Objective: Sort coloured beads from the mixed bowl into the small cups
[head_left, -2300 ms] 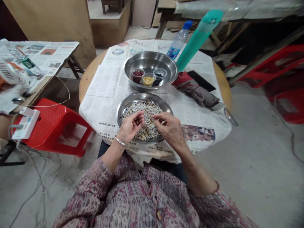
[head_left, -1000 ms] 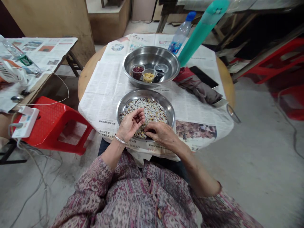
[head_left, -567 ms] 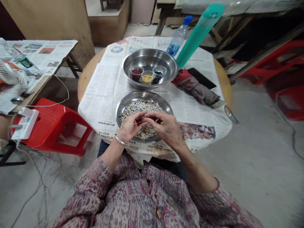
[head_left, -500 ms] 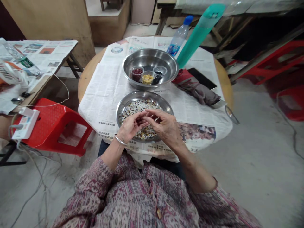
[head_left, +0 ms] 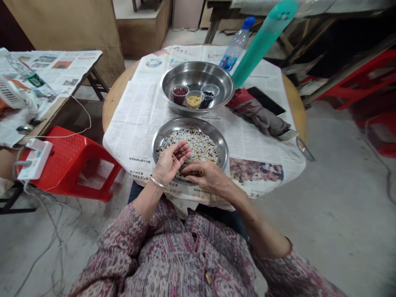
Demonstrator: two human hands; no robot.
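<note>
Cupped with its palm up, my left hand (head_left: 171, 162) holds some small dark red beans (head_left: 178, 155) over the left part of a shallow steel dish (head_left: 225, 159). A mix of white rice grains, red, yellow and dark beans (head_left: 202, 142) covers the dish's bottom. My right hand (head_left: 206, 175) is lower and to the right, fingers bent down in a pinch at the grains near the dish's front edge. What its fingertips hold, if anything, is hidden. Behind stands a deeper steel basin (head_left: 213, 72) with clear cups of red beans (head_left: 180, 95), yellow beans (head_left: 194, 101) and black beans (head_left: 209, 94).
Newspaper (head_left: 130, 123) covers the round table. At its back right are a water bottle (head_left: 236, 47), a green tube-like container (head_left: 264, 43), a folded umbrella (head_left: 260, 113) and a phone (head_left: 266, 101). A red stool (head_left: 74, 161) with a power strip (head_left: 35, 159) stands to the left.
My hands were together above the dish. The right hand has moved down and toward me to the grains, while the left palm has opened upward, showing the red beans.
</note>
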